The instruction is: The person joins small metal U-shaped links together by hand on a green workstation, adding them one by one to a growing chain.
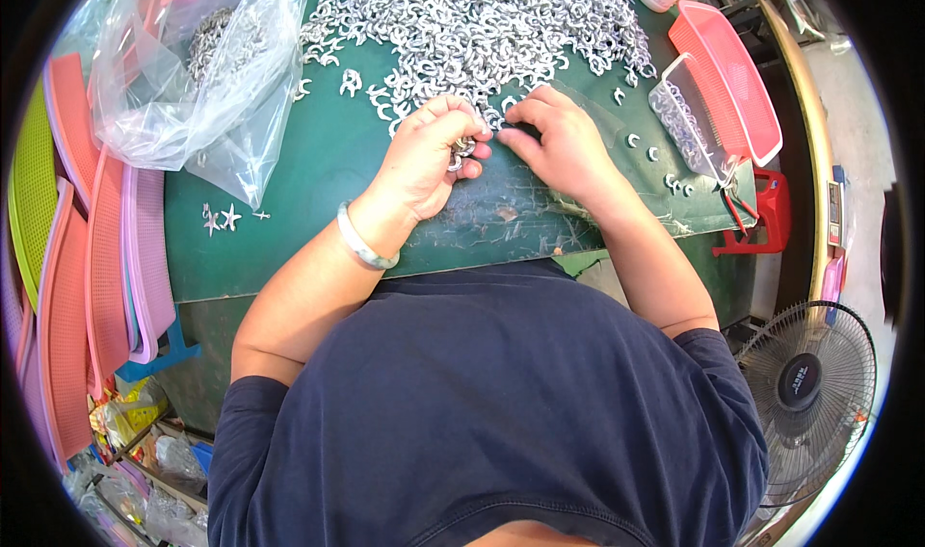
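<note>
My left hand (429,157) is closed around several small silvery metal crescents (461,152), its thumb and forefinger pressed together above them. Beside it, my right hand (561,143) has bent fingers, with a gap between thumb and fingertip and nothing visible in it. Both hands meet at the near edge of a large heap of silvery crescent-shaped pieces (462,37) spread over the green tabletop (337,229). The fingertips of the two hands are close together but apart. A pale bangle (360,239) circles my left wrist.
A clear plastic bag (246,94) with metal pieces lies at left, near star-shaped pieces (230,218). Pink baskets (732,85) and a clear box (689,114) of pieces stand at right. Stacked coloured baskets (72,306), a red stool (768,210) and a fan (805,403) flank the table.
</note>
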`<state>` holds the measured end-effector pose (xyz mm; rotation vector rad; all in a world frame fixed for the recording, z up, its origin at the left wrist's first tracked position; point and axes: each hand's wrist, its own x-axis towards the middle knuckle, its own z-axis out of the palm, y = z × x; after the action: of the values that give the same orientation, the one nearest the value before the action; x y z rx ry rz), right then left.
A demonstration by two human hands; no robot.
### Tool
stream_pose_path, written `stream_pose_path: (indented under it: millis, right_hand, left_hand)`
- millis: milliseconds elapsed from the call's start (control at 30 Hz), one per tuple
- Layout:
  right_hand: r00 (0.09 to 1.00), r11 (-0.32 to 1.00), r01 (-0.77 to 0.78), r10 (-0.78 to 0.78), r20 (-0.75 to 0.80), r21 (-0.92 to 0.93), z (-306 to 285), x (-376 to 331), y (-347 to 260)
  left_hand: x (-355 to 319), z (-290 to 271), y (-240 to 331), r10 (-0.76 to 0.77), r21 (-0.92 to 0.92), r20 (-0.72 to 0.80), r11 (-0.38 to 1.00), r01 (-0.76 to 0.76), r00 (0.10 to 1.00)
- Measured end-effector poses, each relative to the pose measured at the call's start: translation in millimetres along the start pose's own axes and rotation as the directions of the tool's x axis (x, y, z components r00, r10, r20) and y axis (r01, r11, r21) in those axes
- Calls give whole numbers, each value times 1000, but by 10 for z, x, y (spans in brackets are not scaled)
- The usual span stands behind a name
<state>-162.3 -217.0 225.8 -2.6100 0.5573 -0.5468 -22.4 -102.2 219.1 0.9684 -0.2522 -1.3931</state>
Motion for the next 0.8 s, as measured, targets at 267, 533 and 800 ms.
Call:
stream_pose_path:
  millis: [267,533,800]
  right_hand:
    - [998,999,33,-35,-61,-28,33,8,1]
    - [959,772,-281,200,201,570,-95,-5,-56]
    - [996,997,47,-51,-70,-55,10,72,171]
  left_hand:
    - [-18,10,36,-9,23,-34,1000,10,999]
    - [-28,34,-34,41,190,11,981,-42,999]
    - [-18,43,1,-31,103,-35,994,34,999]
